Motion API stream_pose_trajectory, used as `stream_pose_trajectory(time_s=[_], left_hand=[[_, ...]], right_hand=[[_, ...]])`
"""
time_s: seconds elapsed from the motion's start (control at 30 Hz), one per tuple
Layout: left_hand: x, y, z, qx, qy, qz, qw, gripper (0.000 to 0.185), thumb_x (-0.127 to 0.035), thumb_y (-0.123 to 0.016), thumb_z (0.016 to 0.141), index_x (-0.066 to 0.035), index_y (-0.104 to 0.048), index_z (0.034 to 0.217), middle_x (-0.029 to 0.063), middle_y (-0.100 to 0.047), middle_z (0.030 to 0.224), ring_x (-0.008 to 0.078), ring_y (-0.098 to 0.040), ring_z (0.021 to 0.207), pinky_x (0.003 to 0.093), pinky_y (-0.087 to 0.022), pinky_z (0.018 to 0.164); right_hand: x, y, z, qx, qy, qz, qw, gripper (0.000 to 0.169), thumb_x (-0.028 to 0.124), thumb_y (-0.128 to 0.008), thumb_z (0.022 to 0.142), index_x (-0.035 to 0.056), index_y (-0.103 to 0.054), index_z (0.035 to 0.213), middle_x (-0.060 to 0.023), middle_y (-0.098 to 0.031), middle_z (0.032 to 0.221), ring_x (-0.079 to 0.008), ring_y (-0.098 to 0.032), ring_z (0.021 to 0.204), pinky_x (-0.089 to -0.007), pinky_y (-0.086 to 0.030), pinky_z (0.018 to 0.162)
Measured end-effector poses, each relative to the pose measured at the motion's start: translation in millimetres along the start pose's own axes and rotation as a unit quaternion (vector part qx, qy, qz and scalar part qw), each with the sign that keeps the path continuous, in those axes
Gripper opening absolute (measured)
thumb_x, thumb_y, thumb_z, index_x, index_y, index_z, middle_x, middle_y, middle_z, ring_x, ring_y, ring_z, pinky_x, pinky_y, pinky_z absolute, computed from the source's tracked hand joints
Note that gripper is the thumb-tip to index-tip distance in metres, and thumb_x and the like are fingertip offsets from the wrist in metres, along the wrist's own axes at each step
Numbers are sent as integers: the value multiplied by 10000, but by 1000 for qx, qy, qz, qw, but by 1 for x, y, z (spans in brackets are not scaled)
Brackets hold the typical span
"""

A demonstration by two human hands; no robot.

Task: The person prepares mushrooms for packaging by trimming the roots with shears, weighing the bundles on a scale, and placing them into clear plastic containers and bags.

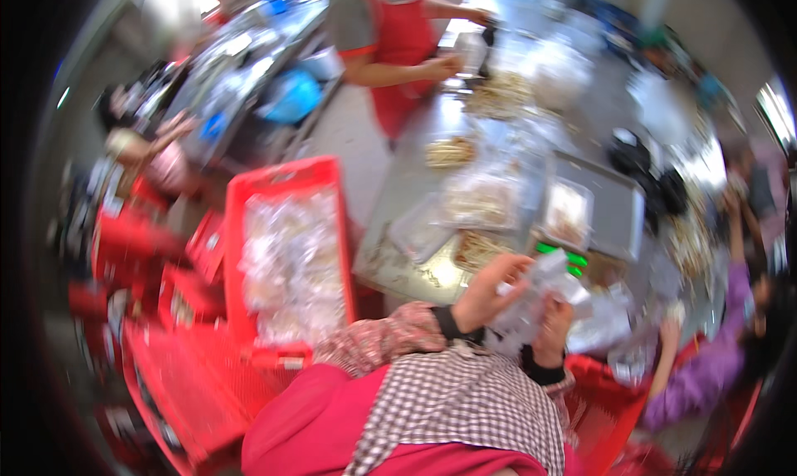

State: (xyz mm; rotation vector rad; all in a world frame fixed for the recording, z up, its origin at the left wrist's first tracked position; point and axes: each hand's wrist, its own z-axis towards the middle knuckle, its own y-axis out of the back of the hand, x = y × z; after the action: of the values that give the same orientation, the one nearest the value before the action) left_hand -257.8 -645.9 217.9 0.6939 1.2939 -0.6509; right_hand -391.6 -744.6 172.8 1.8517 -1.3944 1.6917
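Note:
Over the near edge of the steel table, a thin clear plastic bag hangs between my two hands. My right hand pinches it from the right side. On its left, my left hand has bent fingers and a raised thumb against the plastic; blur hides whether they grip it. Just beyond my fingers are bright green strips and a small clear tray of pale sticks. Further off stands a larger clear pack of pale sticks, with another pale bundle behind it.
A red crate of filled clear bags stands at my left, above more red crates. A grey metal tray holds a white-rimmed container. A person in a red apron works across the table; a purple-sleeved person is at right.

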Motion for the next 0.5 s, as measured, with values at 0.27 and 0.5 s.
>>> stream_pose_trajectory(time_s=[0.27,0.5], left_hand=[[16,3,-16,68,-8,36,997,336,-180,-689,797,-34,-529,1054,86,-534,952,210,-564,837,325,-473,717],[26,27,-15,-37,-1,-75,996,106,-81,-623,838,-21,-547,882,35,-535,790,118,-547,730,263,-461,658]], right_hand=[[-9,5,9,97,26,2,995,215,125,-597,903,25,-573,1091,-50,-612,1037,-127,-582,917,-253,-462,805],[5,-2,16,159,-89,139,973,279,233,-532,943,43,-531,1147,-51,-581,1139,-166,-542,1042,-371,-416,926]])
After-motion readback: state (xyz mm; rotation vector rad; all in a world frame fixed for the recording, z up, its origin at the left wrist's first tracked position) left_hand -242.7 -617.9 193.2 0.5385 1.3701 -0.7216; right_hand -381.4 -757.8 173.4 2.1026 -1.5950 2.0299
